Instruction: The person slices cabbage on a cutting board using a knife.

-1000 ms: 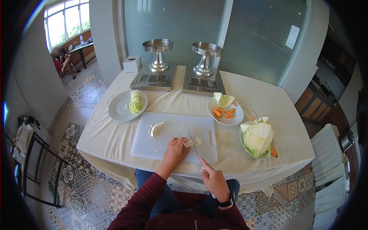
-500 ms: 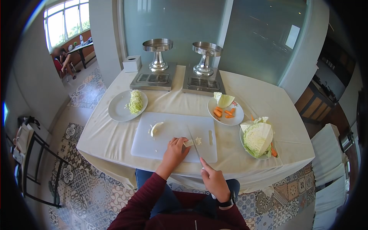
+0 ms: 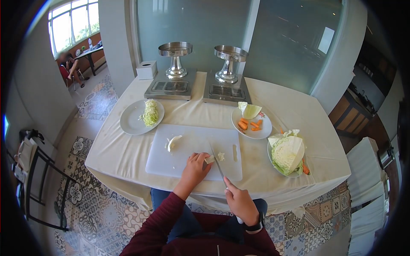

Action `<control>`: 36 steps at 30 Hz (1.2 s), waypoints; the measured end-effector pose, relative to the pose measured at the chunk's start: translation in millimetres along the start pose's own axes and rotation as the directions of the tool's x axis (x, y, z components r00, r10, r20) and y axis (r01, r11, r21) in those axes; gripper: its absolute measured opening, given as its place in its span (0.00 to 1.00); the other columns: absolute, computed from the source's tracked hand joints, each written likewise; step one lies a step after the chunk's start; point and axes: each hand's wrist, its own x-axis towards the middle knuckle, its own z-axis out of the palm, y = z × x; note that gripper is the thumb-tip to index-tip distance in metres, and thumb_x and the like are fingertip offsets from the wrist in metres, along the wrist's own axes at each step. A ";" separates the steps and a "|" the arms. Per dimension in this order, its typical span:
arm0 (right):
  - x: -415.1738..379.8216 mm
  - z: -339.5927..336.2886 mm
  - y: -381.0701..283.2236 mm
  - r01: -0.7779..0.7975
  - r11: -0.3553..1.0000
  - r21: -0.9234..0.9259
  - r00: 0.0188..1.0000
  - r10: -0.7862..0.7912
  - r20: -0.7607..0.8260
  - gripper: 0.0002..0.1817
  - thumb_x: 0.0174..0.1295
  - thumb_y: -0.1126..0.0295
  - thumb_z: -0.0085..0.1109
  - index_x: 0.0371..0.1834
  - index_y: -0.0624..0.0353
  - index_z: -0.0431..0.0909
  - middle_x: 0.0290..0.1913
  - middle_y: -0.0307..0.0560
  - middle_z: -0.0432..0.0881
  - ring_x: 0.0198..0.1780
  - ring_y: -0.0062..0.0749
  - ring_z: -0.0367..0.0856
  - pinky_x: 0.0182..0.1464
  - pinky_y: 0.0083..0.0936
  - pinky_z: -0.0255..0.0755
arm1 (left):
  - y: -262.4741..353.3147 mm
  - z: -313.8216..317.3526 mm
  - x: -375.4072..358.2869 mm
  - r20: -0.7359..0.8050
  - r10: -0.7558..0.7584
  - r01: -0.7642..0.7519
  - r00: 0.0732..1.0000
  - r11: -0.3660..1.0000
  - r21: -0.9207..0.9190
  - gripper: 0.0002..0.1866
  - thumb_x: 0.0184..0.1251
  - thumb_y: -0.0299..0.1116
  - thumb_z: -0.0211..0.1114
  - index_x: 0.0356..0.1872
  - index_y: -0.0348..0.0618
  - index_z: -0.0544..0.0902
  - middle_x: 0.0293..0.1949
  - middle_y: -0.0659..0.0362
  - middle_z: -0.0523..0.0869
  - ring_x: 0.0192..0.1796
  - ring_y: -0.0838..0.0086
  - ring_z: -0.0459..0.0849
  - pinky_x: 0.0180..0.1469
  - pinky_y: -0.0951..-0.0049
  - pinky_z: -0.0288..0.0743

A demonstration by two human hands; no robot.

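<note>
My left hand (image 3: 196, 167) is closed on a pale piece of cabbage (image 3: 209, 159), pressing it against the white cutting board (image 3: 192, 138). In my right hand (image 3: 240, 200) is a knife (image 3: 217, 158), its blade angled up and to the left right beside the cabbage piece. My right index finger lies along the knife's back. Small shreds of cabbage (image 3: 221, 156) rest on the board just right of the blade. A curved cabbage wedge (image 3: 173, 143) lies apart at the board's upper left. The knife's handle is mostly hidden in my right hand.
Shredded cabbage (image 3: 150, 113) sits on a plate (image 3: 130, 119) at the left. To the right, one plate (image 3: 265, 130) bears carrot pieces (image 3: 243, 124) and a cabbage leaf; another holds a large cut cabbage (image 3: 288, 151). Two metal stands (image 3: 176, 64) are behind. A person (image 3: 70, 66) sits far left.
Almost nothing differs. Both hands, the knife and the cabbage piece keep nearly the same places, with only a slight shift of the view.
</note>
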 end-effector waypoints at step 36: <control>-2.7 0.2 7.9 -0.076 0.990 0.119 0.997 0.077 -0.002 0.26 0.73 0.70 0.52 0.75 0.55 0.68 0.22 0.44 0.77 0.17 0.22 0.72 0.26 0.26 0.71 | 2.5 0.8 0.0 -0.029 -0.018 0.019 0.999 1.000 0.021 0.15 0.62 0.32 0.71 0.47 0.43 0.80 0.44 0.52 0.86 0.50 0.54 0.82 0.55 0.56 0.74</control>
